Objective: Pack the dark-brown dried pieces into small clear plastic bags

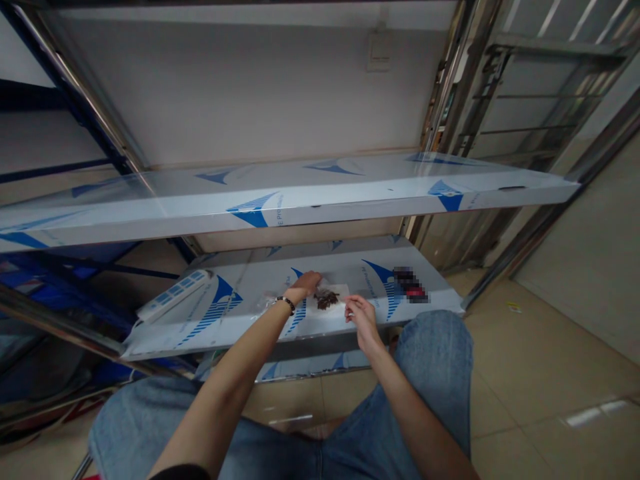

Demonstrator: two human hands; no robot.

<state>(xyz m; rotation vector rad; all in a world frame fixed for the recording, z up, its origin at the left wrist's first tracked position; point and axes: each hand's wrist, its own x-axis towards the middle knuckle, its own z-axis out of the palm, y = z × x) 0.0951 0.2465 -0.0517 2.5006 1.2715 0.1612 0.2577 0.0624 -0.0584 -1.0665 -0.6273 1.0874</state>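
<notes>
A small heap of dark brown, thin pieces (327, 299) lies on a white sheet (342, 291) on the lower shelf; their exact kind is too small to tell. My left hand (305, 285), with a beaded bracelet on its wrist, rests at the heap's upper left. Its fingers are bent together, and whatever they hold is hidden. To the right of the heap, my right hand (361, 315) has thumb and fingers pinched at the sheet's edge. What sits in that pinch cannot be made out. Crumpled clear plastic (267, 303) lies left of my left wrist.
A white power strip (175, 295) lies at the shelf's left end. A blurred dark and red item (411, 285) sits at the right. The upper shelf (320, 193), film-covered, runs across above my hands. Metal posts (520, 247) stand at the sides; my knees flank the lower shelf (215, 333).
</notes>
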